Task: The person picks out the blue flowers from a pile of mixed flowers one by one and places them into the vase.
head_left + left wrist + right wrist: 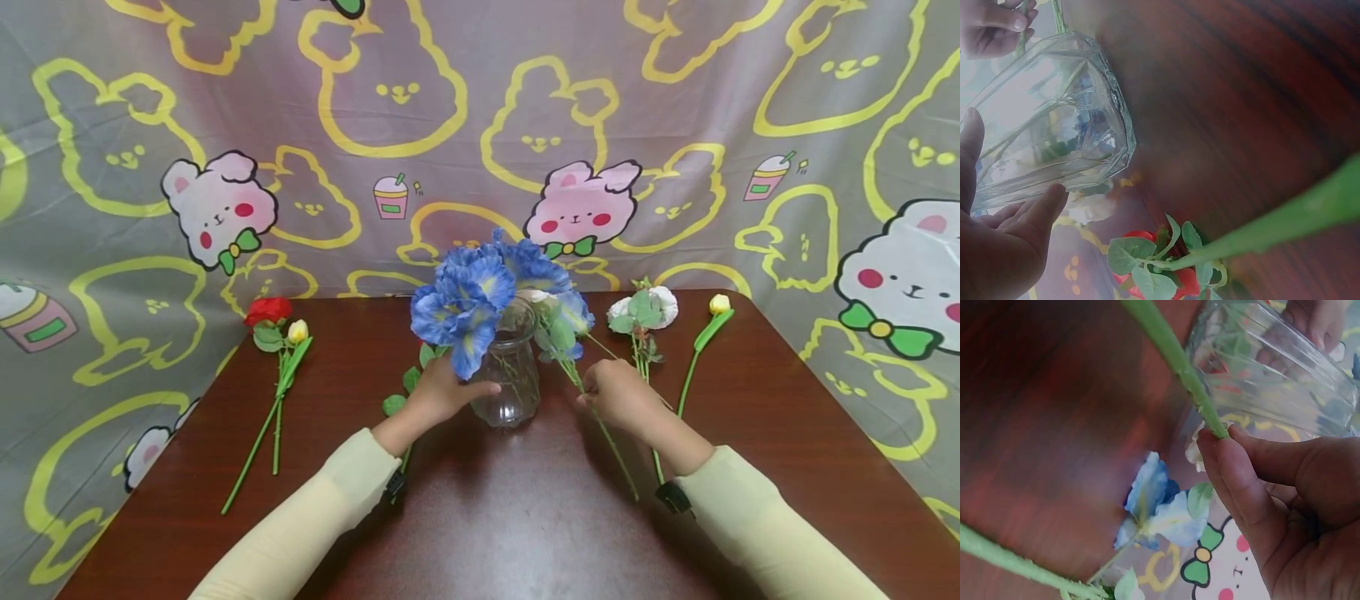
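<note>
In the head view, my left hand (442, 392) holds the clear glass vase (510, 400) at its left side, thumb in front and the other fingers behind. Big blue flowers (468, 300) rise from the vase, and their thin stems show through the glass. My right hand (618, 396) pinches a green stem (1191, 384) between thumb and fingertips, just right of the vase. Its upper end reaches green leaves (557, 329) and a whitish bloom partly hidden behind the vase. A lighter blue flower (1160, 515) shows beyond my right hand in the right wrist view.
On the brown table (510, 533), a red rose (268, 311) and a yellow tulip (297, 332) lie at left. White roses (663, 308) and another yellow tulip (718, 305) lie at right. Another red flower (1188, 281) lies beside my left hand. A patterned curtain (450, 183) hangs behind.
</note>
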`<state>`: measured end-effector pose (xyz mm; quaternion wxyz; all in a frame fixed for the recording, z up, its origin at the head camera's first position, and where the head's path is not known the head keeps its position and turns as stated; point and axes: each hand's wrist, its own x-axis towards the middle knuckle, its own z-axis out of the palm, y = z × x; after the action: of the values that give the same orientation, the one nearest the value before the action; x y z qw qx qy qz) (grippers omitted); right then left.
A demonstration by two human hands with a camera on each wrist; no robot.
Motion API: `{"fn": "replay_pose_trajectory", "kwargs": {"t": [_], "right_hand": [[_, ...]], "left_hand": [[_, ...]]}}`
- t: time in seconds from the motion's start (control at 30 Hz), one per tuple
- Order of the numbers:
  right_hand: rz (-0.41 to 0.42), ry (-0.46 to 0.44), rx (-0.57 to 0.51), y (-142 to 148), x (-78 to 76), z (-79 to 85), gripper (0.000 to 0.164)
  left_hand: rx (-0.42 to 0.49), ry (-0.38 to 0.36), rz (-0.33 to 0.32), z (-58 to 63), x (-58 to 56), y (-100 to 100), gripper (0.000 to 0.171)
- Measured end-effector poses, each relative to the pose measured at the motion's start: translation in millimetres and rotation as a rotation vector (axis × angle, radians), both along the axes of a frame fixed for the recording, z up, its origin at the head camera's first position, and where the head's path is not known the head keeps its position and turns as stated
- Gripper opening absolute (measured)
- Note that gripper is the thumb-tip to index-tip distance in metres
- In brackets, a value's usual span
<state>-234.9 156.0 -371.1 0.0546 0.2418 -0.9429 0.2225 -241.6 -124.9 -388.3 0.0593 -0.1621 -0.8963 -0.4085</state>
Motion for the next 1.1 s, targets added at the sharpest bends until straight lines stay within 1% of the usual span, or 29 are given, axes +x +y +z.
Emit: {"fn": "replay_pose_trajectory", "kwargs": {"t": [0.17, 0.47, 0.53, 0.7, 0.77, 0.87, 1.03, 1.1], "right_hand": [[-0.002, -0.011, 0.026, -5.8, -0.4, -6.5, 0.042], [-0.023, -0.042, 0.05, -13.6, 1.0, -12.5, 0.048], [-0.033, -0.059, 0.059, -14.4, 1.0, -13.0, 0.046], [-0.067, -0.111, 0.085, -15.0, 0.8, -15.2, 0.035], [-0.078, -0.13, 0.089, -14.9, 0.5, -16.2, 0.033], [-0.087, -0.15, 0.091, -14.7, -0.2, -17.2, 0.037], [-0.086, -0.175, 0.086, -14.5, -0.3, -18.1, 0.05], [-0.086, -0.187, 0.087, -14.5, 0.0, -18.3, 0.053]], "left_hand": [[-0.002, 0.018, -0.008, -0.7, -0.4, 0.3, 0.082], [0.002, 0.015, -0.008, -0.1, -0.1, 0.3, 0.082], [0.002, 0.018, -0.006, 0.0, -0.1, 0.3, 0.083], [0.006, 0.031, -0.012, -0.9, -0.5, 0.0, 0.081], [0.007, 0.035, -0.018, -1.4, -0.8, -0.3, 0.081], [0.007, 0.038, -0.018, -1.6, -0.9, -0.5, 0.081], [0.007, 0.037, -0.014, -1.2, -1.0, -0.5, 0.082], [0.008, 0.031, -0.012, -1.4, -1.2, -0.4, 0.082]]}}
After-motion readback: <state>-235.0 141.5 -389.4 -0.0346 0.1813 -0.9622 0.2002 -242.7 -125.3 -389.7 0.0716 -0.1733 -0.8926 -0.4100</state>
